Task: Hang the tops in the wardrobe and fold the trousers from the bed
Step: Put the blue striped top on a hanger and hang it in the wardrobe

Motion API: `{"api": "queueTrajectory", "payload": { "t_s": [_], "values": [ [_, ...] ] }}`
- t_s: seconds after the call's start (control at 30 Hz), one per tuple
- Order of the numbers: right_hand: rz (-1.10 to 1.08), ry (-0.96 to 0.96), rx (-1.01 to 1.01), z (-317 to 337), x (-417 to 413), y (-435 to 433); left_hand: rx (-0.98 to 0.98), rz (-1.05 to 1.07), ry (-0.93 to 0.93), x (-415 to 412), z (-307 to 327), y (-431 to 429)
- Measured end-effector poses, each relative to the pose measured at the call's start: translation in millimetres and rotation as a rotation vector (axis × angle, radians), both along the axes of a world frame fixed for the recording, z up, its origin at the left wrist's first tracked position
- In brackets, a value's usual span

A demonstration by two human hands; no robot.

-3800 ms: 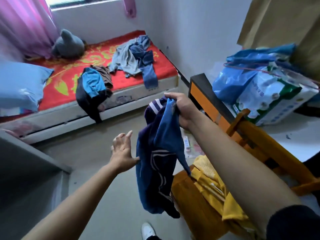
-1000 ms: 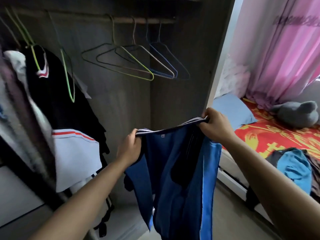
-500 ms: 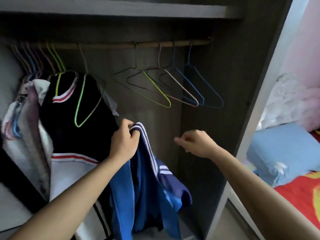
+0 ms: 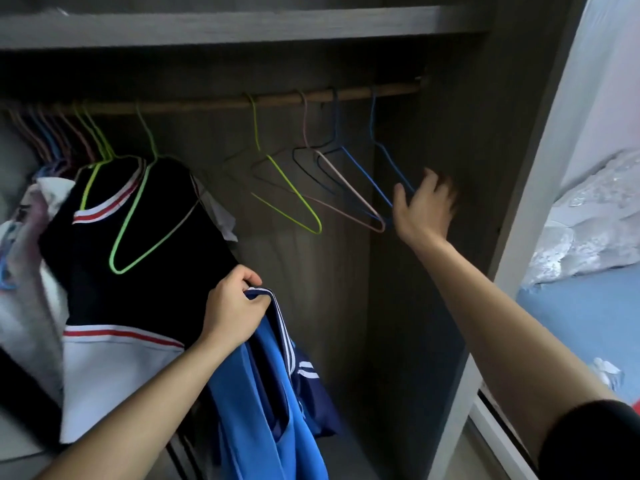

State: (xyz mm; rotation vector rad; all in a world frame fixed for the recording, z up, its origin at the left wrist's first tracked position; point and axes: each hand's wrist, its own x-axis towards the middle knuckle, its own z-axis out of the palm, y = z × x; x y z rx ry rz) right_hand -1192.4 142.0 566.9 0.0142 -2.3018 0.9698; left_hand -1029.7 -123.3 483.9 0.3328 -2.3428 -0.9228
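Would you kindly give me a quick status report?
Left hand grips blue top. Right hand open beside blue hanger. Pink hanger close alongside.

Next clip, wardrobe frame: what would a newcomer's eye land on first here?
The bright blue top bunched in the left hand, low in the middle, stands out most against the dark wardrobe. Up right, the right hand reaches open-fingered at a blue hanger among the empty ones on the rail. At left hangs a black top with a lime-green hanger across it.
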Motion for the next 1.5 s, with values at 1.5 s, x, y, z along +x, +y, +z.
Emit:
{"api": "queueTrajectory", "payload": {
  "t_s": [1.5],
  "values": [
    [0.422,0.182,-0.398,-21.5,73.4,-239.6,0.123,-0.180,0.050,-23.3,-5.4,-153.4]
  ]
}}
